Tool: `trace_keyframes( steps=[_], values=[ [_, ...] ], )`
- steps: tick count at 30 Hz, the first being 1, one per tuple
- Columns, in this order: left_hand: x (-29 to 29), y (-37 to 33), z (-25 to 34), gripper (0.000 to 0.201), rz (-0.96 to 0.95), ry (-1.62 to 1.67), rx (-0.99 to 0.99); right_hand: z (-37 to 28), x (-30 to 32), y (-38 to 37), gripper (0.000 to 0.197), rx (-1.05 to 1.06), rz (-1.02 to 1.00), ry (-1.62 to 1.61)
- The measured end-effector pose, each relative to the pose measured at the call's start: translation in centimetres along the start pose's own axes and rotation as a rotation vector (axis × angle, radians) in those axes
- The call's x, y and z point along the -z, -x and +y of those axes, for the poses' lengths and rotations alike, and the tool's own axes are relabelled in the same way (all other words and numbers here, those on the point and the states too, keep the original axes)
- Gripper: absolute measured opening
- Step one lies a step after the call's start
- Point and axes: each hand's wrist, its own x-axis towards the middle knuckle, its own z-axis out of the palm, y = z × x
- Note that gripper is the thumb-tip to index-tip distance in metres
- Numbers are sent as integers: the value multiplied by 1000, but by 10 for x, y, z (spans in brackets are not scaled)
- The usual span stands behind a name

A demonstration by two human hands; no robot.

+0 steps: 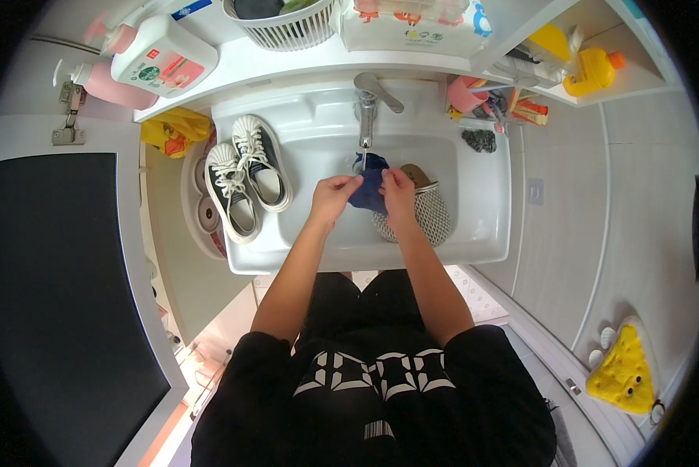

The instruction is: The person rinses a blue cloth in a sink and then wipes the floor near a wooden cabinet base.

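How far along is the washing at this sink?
In hand: both hands, left hand and right hand, hold a dark blue cloth under the tap, where a thin stream runs. Possibly waiting: a mesh bag lies in the sink, and a pair of sneakers sits on its left ledge. Nothing looks clearly finished.

A pair of black-and-white sneakers (247,175) lies on the sink's left edge; a white basket (291,29) sits on the shelf's back edge.
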Motion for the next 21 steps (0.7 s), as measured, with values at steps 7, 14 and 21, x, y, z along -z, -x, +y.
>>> trace_keyframes(
  steps=[7, 14, 21],
  values=[
    [3, -8, -11, 27, 54, 406, 102, -3, 6, -11, 23, -87, -55, -484],
    [12, -9, -3, 26, 154, 515, 8, -17, 29, -15, 21, -107, 65, -398],
    [37, -11, 11, 28, 263, 286, -87, -59, 64, -36, 50, 205, -177, 399]
  ],
)
